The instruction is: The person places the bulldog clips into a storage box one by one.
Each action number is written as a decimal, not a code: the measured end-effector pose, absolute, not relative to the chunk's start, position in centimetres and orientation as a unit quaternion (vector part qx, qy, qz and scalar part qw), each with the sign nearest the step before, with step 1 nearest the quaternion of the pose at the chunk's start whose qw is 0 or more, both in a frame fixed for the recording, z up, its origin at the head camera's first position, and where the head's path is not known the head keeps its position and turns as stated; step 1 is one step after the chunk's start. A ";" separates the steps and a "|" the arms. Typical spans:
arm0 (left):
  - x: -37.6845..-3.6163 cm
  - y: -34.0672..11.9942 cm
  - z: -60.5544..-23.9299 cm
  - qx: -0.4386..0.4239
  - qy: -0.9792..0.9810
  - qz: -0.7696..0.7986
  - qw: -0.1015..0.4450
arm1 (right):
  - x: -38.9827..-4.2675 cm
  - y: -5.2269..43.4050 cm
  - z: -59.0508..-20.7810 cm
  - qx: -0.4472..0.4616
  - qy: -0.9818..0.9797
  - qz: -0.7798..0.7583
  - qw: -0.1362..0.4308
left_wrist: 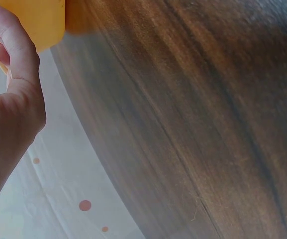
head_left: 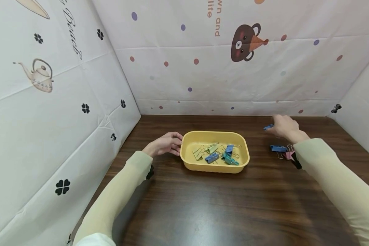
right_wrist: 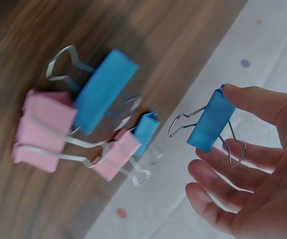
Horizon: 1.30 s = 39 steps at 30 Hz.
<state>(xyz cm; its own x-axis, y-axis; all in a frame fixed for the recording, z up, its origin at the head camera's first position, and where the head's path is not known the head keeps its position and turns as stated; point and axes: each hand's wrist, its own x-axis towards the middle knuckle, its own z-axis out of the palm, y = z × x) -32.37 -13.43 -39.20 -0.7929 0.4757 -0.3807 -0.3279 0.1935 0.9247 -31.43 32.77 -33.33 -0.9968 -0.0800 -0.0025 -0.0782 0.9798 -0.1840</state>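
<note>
A blue binder clip [right_wrist: 211,122] is pinched in the right hand [head_left: 285,127] near the worktop's [head_left: 203,205] far edge, while the yellow tray's [head_left: 215,168] left rim is gripped by the left hand [head_left: 165,144].

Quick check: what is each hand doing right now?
Left hand: grips the yellow tray by its end.
Right hand: pinches a blue clip.

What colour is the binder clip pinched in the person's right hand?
Blue with silver wire handles: the metal binder clip in the right hand, clearest in the right wrist view.
</note>
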 end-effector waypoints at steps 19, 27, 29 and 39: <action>-32.5 -13.4 -39.3 0.051 0.712 0.626 0.314 | -30.5 25.3 -30.4 -0.103 0.989 -0.107 -0.023; -32.5 -13.3 -39.3 0.052 0.713 0.624 0.315 | -29.6 22.7 -29.7 -0.137 0.984 -0.111 -0.031; -32.5 -13.4 -39.3 0.052 0.714 0.623 0.316 | -29.3 22.1 -29.7 -0.148 0.982 -0.112 -0.033; -32.6 -13.4 -39.2 0.053 0.712 0.623 0.318 | -28.6 19.6 -30.0 -0.180 0.978 -0.099 -0.043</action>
